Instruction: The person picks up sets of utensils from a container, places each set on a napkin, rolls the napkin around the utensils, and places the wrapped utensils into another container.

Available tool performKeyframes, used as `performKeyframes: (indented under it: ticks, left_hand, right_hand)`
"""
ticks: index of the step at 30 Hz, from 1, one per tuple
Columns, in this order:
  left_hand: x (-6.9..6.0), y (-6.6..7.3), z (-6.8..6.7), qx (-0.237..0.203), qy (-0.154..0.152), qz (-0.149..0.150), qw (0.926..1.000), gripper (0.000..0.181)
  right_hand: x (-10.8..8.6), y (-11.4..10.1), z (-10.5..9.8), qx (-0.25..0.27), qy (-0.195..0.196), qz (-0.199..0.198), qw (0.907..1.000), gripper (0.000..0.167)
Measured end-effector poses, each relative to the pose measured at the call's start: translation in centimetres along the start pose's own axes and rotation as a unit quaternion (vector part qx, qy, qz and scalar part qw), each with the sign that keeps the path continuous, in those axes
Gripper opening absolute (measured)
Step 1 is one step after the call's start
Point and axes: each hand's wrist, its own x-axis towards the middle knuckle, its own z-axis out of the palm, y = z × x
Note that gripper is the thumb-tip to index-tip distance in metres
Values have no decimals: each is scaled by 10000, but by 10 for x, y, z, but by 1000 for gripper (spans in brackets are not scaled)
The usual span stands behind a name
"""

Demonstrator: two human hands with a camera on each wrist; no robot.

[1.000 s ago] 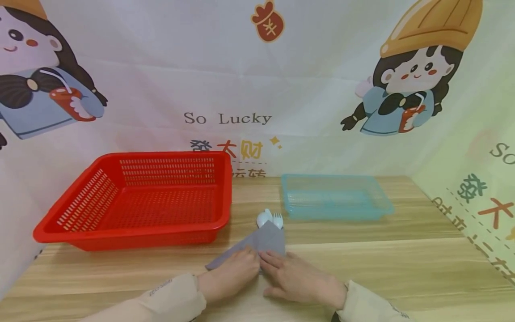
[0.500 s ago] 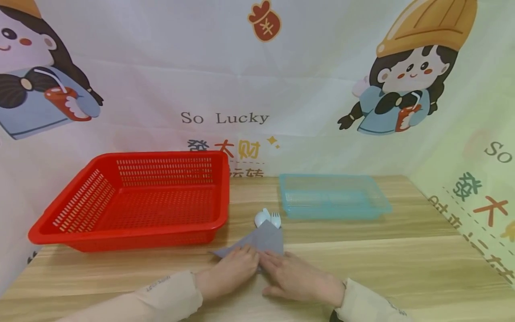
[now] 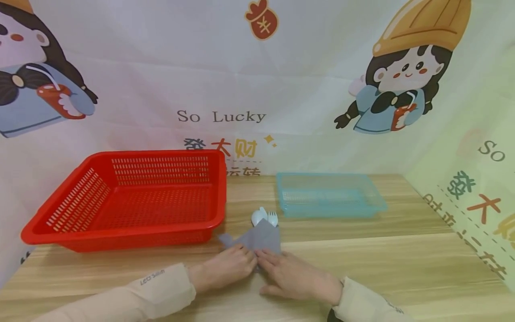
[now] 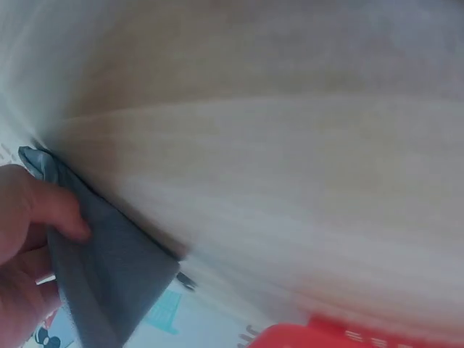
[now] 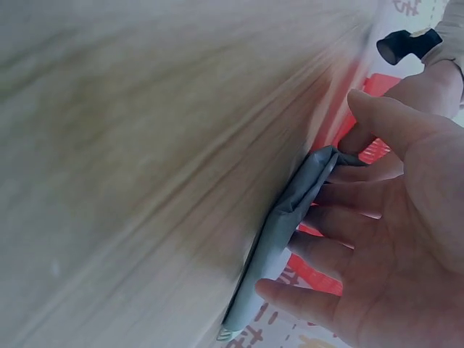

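A grey cloth napkin (image 3: 265,235) lies folded around pale blue cutlery on the table. The bowl of a spoon (image 3: 257,218) and the tines of a fork (image 3: 272,218) stick out at its far end, with another pale tip between them. My left hand (image 3: 225,267) pinches the napkin's near left part; in the left wrist view its thumb (image 4: 67,212) lies on the grey cloth (image 4: 109,268). Beside it, my right hand (image 3: 295,275) rests on the napkin with its fingers extended. In the right wrist view, these fingertips touch the rolled edge (image 5: 279,228). The cutlery handles are hidden.
A large red plastic basket (image 3: 120,231) stands at the left, close to the napkin. Farther back on the right is a shallow light blue basket (image 3: 331,212). A printed cloth backdrop (image 3: 225,67) rises behind the wooden table (image 3: 362,259).
The napkin's loose left corner has shifted from pointing toward me to sticking out farther back, past the left hand's knuckles. Both hands stay on the cloth. The head view has turned slightly right.
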Motion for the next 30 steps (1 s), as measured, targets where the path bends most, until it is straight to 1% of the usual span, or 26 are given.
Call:
performKeyframes:
  ticks: [2,8,12,14,17,20,22,24,26,27,28,30]
  left_hand:
    - [1,0,0,18,38,6,10000,14]
    - [0,0,1,-262,85,-23,9996,14]
    - [0,-1,2,-170,198,146,9996,14]
    - [0,-2,3,-84,387,245,9989,11]
    - [-3,-3,3,-3,567,372,9977,8]
    - [-4,-5,3,-163,608,509,9967,7]
    - [-3,-7,2,-256,546,618,9963,7]
    - [-2,-8,1,-250,526,719,9957,6]
    - [-2,-8,1,-136,550,775,9954,5]
    - [-2,-8,1,-73,559,795,9952,5]
    - [-2,-8,1,-41,569,800,9952,5]
    - [-2,-8,1,-12,583,789,9952,4]
  right_hand:
    - [0,0,0,-5,17,-11,10000,64]
    - [1,1,1,103,15,-13,9999,64]
    - [1,2,0,53,75,-72,9999,62]
    - [1,2,0,-65,203,-145,9997,61]
    - [2,1,0,-247,422,-248,9985,58]
    - [3,1,1,-368,679,-347,9964,54]
    - [4,2,2,-445,887,-411,9942,51]
    - [5,2,2,-442,1042,-442,9926,47]
    - [7,3,2,-279,1079,-447,9928,41]
    - [7,4,1,-106,1043,-430,9936,38]
    - [8,5,1,89,995,-418,9941,35]
    - [9,8,0,638,862,-395,9934,28]
